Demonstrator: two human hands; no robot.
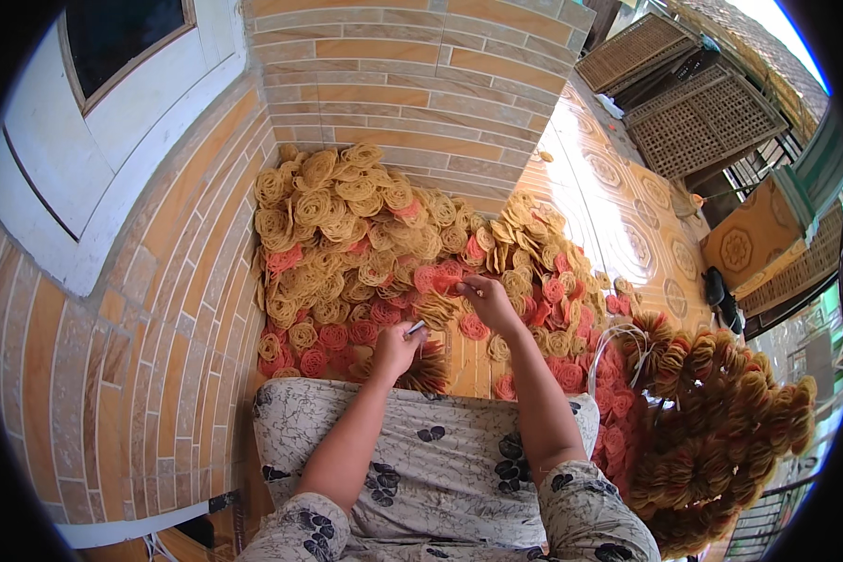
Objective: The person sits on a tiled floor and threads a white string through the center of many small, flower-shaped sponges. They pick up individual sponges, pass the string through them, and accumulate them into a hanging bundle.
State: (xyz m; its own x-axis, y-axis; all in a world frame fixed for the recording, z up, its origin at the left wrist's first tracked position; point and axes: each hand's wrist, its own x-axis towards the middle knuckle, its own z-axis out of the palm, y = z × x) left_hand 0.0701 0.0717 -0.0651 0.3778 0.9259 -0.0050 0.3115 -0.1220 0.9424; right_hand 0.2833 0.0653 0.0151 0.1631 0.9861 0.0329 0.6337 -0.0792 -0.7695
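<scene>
Lacy round crackers in yellow and pink lie heaped before me. My left hand (398,353) is closed round a short, slim pale stick (414,328), whose end shows past the fingers. A little farther off and to the right, my right hand (482,300) pinches a red lacy cracker (451,283) at its edge. Between the two hands sits a bunch of yellow crackers (435,309) pressed close together; whether it hangs on the stick I cannot tell. Below the left hand, a packed row of brownish crackers (425,369) stands edge-on at my patterned cloth (421,431).
The yellow cracker heap (347,201) leans against a tiled wall (393,84). At the right are pink crackers (613,403), a white cord loop (618,337) and thick bundles of crackers (721,431). Woven racks (702,117) stand beyond. A white door (56,140) is at far left.
</scene>
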